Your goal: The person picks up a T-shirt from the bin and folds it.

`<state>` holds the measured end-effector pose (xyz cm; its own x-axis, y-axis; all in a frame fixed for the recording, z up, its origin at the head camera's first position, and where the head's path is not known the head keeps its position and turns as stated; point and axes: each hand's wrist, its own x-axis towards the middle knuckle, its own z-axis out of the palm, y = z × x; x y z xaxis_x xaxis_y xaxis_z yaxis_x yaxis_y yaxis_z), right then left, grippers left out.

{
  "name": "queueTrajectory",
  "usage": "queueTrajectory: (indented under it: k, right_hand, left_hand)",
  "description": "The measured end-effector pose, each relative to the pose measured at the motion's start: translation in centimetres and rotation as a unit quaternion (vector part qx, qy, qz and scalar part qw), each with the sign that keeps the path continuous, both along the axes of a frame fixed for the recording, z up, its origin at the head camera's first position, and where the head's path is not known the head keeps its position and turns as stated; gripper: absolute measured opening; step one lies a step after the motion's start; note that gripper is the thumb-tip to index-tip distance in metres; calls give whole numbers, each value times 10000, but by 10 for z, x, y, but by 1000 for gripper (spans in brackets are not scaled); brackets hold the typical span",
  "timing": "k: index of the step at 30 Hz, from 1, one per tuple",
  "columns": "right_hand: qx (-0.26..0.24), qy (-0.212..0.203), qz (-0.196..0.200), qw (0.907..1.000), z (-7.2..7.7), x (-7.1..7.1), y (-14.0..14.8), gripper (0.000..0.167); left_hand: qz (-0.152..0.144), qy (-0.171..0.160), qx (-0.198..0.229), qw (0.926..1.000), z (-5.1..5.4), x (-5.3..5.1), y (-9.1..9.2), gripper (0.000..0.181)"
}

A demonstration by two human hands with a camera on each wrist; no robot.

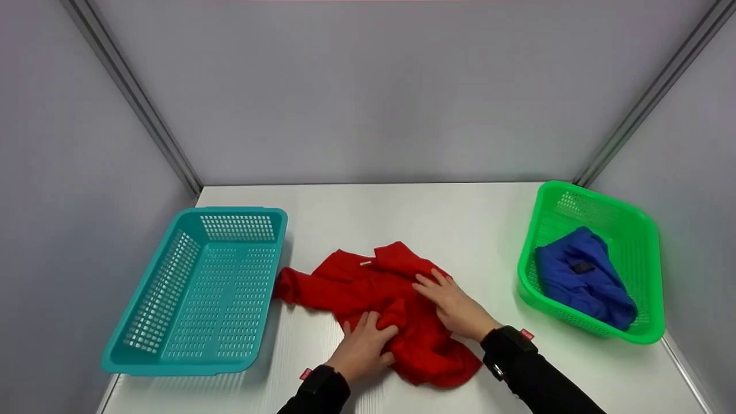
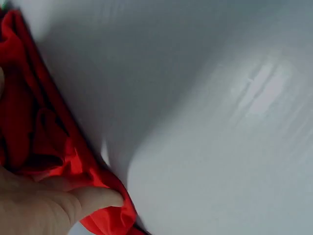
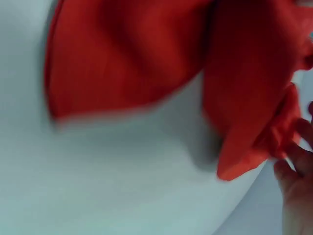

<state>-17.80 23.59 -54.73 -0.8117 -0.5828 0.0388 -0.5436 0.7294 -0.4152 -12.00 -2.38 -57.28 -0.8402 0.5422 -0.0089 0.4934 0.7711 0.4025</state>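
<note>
A rumpled red long-sleeved shirt lies on the white table, a small pale label at its neck and one sleeve stretched toward the teal basket. My left hand rests on the shirt's near edge, fingers spread. In the left wrist view its thumb lies across a red fold; its other fingertips are mostly hidden. Farther right, my right hand touches the top of the shirt with its fingers extended. Blurred red fabric fills much of the right wrist view.
On the left stands a teal basket with perforated walls. A green basket on the right contains a bunched blue garment with a dark patch. Grey panels enclose the table at the back and sides.
</note>
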Motion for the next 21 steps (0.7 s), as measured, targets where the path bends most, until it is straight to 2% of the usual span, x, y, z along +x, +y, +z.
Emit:
queueTrajectory:
  k: [3,6,9,11,13,14,15,17,18,19,20,21]
  right_hand:
    - [1064,233,360,9934,-8,1,6,54]
    - [1783,679,143,9815,-17,5,10,52]
    - [2161,1331,-348,9666,-23,6,9,50]
    - [2339,1583,-625,9572,-26,9,8,52]
    - [2384,1694,-756,9533,-27,12,6,54]
    - [2298,1688,-735,9557,-27,14,6,53]
    - [2090,1617,-684,9620,-26,15,5,51]
    - [1378,1210,-409,9822,-23,18,3,43]
    - [949,899,-189,9912,-20,19,3,37]
    - [455,420,49,9981,-17,19,2,33]
    - [-36,-124,251,9996,-13,20,2,29]
    - [-484,-718,383,9955,-10,21,1,27]
  left_hand:
    - [-261,-86,7,9996,1,-6,-6,21]
    - [-320,-197,-4,9993,2,-12,-14,17]
    - [-10,-8,-82,10000,4,-20,-25,17]
    - [347,329,-167,9987,5,-24,-33,19]
    - [791,731,-312,9937,6,-28,-40,21]
    - [1040,917,-385,9896,6,-30,-44,23]
    - [1299,1097,-458,9844,6,-33,-47,24]
    - [1848,1351,-564,9718,7,-37,-54,22]
    - [2107,1428,-597,9652,8,-38,-57,20]
    - [2330,1483,-611,9592,9,-40,-59,20]
    - [2517,1516,-605,9539,11,-42,-62,19]
    - [2650,1557,-577,9499,13,-43,-64,20]
